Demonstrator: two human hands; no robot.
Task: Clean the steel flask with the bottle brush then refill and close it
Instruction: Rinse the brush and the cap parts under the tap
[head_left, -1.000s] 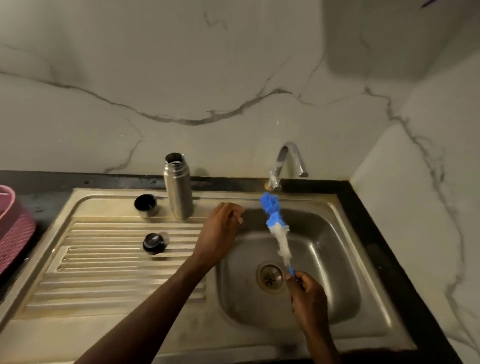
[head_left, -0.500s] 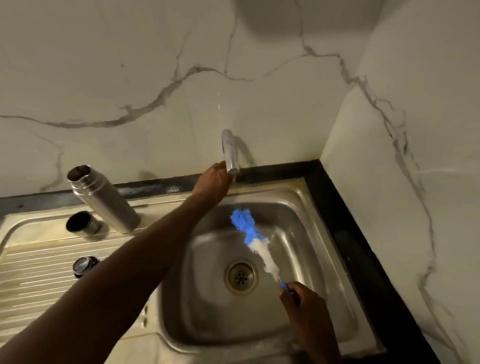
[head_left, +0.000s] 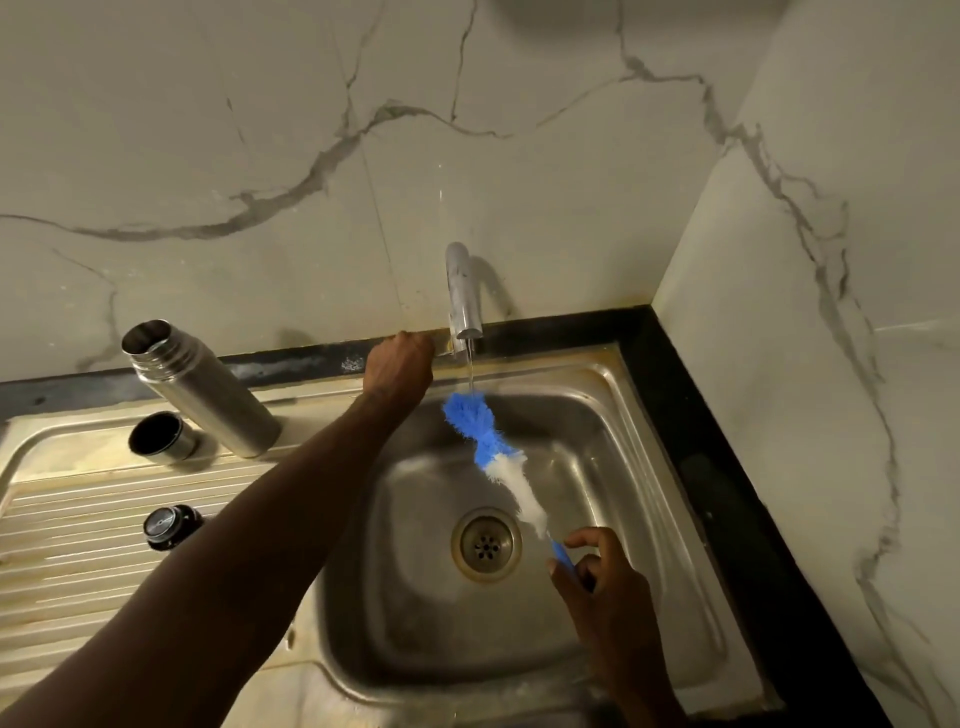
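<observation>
The steel flask (head_left: 200, 392) stands open and uncapped at the back of the drainboard, left of the basin. Its steel cup lid (head_left: 161, 437) lies beside it, and the black stopper (head_left: 169, 526) rests on the ridged drainboard. My right hand (head_left: 597, 587) pinches the blue handle of the bottle brush (head_left: 493, 457), whose blue and white bristles reach up under the tap (head_left: 462, 296). A thin stream of water falls onto the blue tip. My left hand (head_left: 400, 364) grips the tap's handle at its base, which the hand hides.
The steel sink basin (head_left: 623, 467) has a round drain (head_left: 485, 544) in the middle. Marble walls close in behind and on the right, with a black counter edge (head_left: 727, 493) along the basin's right side.
My left hand reached from the drainboard to the tap's base, and water now runs. The brush tip moved up under the spout. The view swung right, closer to the sink.
</observation>
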